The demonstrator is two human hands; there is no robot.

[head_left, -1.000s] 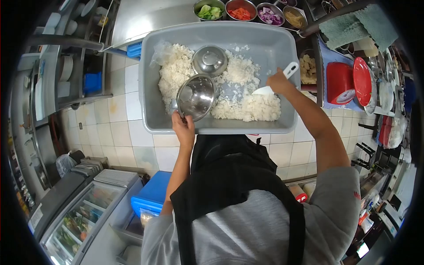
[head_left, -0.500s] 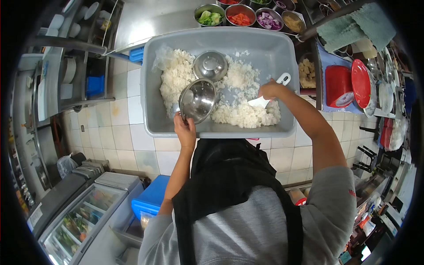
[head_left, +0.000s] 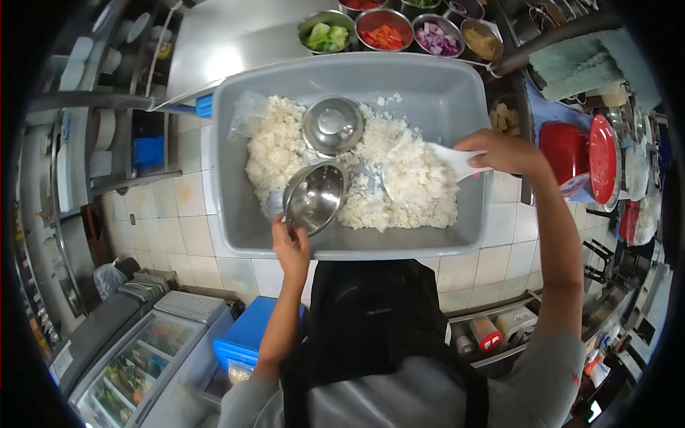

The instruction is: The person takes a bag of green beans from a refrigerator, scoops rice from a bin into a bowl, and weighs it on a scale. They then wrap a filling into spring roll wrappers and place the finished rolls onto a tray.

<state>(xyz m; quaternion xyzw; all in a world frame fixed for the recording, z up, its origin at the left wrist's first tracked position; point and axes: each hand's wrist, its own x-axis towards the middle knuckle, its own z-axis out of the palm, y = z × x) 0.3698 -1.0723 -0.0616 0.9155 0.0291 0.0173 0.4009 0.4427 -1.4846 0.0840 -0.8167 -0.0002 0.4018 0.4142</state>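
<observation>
Left hand [head_left: 292, 250]: at the tub's near edge, left of its middle; fingers closed on the rim of a tilted metal bowl [head_left: 314, 200].
Right hand [head_left: 510, 153]: over the right edge; fingers closed round the handle of a white paddle [head_left: 457, 158].
Rice [head_left: 360, 214]: inside the grey tub [head_left: 399, 75], heaped between the hands; some appears to lie on the blade.
Paddle axis: handle right, blade left, roughly along the long edges.
Blade to bowl: apart, blade rightward and farther from the near edge; left hand nearer the bowl.
</observation>
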